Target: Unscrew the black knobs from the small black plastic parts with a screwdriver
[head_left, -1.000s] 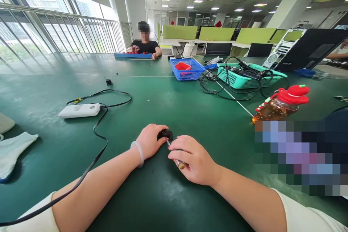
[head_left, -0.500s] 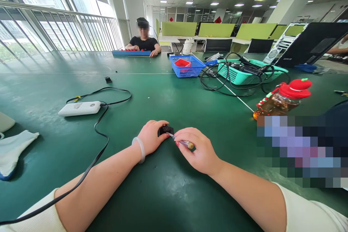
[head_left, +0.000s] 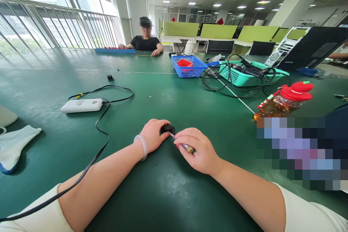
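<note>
Fingers of the left hand (head_left: pixel 153 135) clamp a black part (head_left: pixel 169 129), apparently resting on the green desk (head_left: pixel 152 195); it lies just right of that hand, the nearer one. A slim tool (head_left: pixel 186 147) slants rightward from its tip at the part to its handle, pinched by the right hand (head_left: pixel 199 152).

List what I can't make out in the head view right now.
Head view, all:
Black part: left side, hidden by the left grip.
Slim tool: tip, too small to tell contact.
Cable: one end, cut off by the left edge.
Patch at right: contents, blurred by pixelation.
</note>
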A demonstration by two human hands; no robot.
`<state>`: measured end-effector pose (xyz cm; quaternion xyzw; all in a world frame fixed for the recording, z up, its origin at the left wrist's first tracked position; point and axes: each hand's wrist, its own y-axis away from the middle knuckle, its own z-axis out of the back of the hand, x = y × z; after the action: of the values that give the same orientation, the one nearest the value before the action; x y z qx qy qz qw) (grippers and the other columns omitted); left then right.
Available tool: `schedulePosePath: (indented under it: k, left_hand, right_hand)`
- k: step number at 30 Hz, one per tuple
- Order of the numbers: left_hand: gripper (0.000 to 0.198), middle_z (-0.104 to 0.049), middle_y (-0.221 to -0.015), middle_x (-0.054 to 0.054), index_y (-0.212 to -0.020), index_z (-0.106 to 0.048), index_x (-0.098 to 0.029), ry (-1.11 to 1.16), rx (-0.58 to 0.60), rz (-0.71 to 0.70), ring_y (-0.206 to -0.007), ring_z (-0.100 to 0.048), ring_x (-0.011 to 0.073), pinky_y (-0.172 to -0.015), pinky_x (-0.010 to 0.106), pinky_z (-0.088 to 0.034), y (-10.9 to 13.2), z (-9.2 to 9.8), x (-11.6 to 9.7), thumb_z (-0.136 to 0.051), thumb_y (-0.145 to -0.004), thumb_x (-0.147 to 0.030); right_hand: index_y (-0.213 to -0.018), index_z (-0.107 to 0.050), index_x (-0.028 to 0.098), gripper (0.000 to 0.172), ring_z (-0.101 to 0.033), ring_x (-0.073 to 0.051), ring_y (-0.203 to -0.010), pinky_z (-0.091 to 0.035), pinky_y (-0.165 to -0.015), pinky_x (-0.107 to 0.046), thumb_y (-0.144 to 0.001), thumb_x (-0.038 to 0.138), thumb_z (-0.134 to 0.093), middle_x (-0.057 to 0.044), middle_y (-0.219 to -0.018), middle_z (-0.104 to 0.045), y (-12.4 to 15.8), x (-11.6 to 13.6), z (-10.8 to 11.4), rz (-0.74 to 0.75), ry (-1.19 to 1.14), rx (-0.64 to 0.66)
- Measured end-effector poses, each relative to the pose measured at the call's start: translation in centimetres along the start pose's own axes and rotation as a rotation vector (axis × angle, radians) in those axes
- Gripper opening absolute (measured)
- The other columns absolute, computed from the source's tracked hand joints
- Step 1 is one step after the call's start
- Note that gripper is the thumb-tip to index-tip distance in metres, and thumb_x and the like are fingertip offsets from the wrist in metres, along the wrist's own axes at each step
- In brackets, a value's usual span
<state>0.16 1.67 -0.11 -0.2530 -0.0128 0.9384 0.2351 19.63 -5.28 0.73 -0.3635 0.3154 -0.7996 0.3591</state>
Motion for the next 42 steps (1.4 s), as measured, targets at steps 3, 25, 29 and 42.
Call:
schedulePosePath:
  k: [3, 25, 29, 42]
  left_hand:
    - [0.032, -0.072, -0.112, 0.005, -0.117, -0.066, -0.025, -0.002, 0.001, 0.004, -0.114, -0.059, 0.0283, -0.103, 0.045, -0.048, -0.01, -0.01, 0.00, -0.061, -0.085, -0.029]
    - [0.033, -0.072, -0.114, 0.005, -0.118, -0.066, -0.024, -0.008, 0.013, 0.010, -0.116, -0.058, 0.0288, -0.105, 0.046, -0.046, -0.09, 0.05, -0.05, -0.062, -0.085, -0.029]
    - [0.033, -0.072, -0.115, 0.006, -0.118, -0.066, -0.023, 0.005, 0.022, 0.021, -0.117, -0.057, 0.0290, -0.106, 0.046, -0.045, -0.04, 0.10, -0.15, -0.063, -0.085, -0.031]
    - [0.034, -0.071, -0.116, 0.006, -0.119, -0.066, -0.022, -0.002, 0.011, 0.005, -0.117, -0.057, 0.0283, -0.107, 0.045, -0.044, -0.13, -0.06, 0.00, -0.062, -0.085, -0.029]
  right_hand:
    - [-0.098, -0.066, 0.025, 0.017, -0.068, -0.017, -0.088, -0.057, -0.081, -0.033, -0.088, 0.013, -0.061, -0.003, -0.098, -0.074, 0.02, -0.03, 0.04, 0.001, -0.002, 0.011]
    - [-0.101, -0.064, 0.025, 0.021, -0.068, -0.016, -0.087, -0.056, -0.082, -0.033, -0.087, 0.010, -0.059, -0.003, -0.097, -0.074, -0.16, -0.06, 0.63, 0.036, 0.008, 0.031]
    - [-0.103, -0.063, 0.024, 0.024, -0.067, -0.017, -0.086, -0.056, -0.085, -0.037, -0.086, 0.008, -0.059, -0.003, -0.095, -0.073, -0.26, -0.05, 0.89, 0.089, 0.029, 0.022]
    - [-0.098, -0.063, 0.023, 0.025, -0.067, -0.018, -0.089, -0.052, -0.094, -0.042, -0.081, 0.005, -0.058, -0.003, -0.094, -0.074, -0.09, 0.36, 0.86, 0.197, 0.174, 0.078]
